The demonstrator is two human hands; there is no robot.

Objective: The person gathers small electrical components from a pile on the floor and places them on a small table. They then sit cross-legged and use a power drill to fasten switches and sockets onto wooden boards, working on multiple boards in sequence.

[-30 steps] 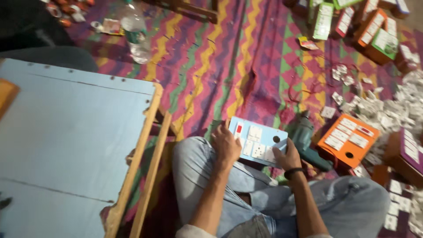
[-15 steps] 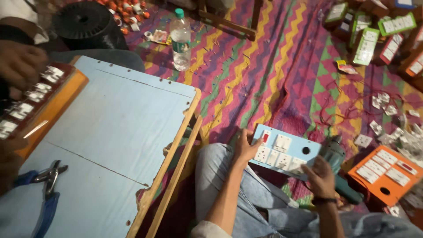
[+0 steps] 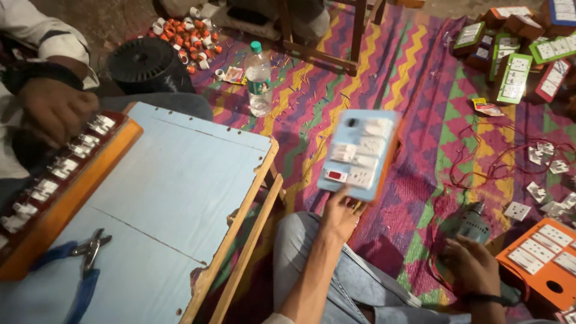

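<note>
My left hand [image 3: 339,213] grips the bottom edge of a light blue switch panel [image 3: 360,153] with white switches and sockets and one red indicator. It holds the panel up and tilted over the patterned mat, and the panel is blurred by motion. My right hand [image 3: 474,264] is low at the right, closed around the handle of a grey-green electric drill [image 3: 474,219] that rests on the mat beside my knee. My legs in jeans are folded below both hands.
A low light blue table [image 3: 168,180] stands at my left with blue pliers [image 3: 84,270]. A co-worker's hand [image 3: 54,108] rests on a long orange switch strip [image 3: 66,186]. A water bottle [image 3: 259,81], a black wire spool [image 3: 150,66], an orange panel [image 3: 540,258], stacked boxes [image 3: 516,66] and red wire [image 3: 498,162] lie around.
My left hand has lifted the blue panel off my lap, up and forward. My right hand let go of the panel and dropped onto the drill. The view shifted left.
</note>
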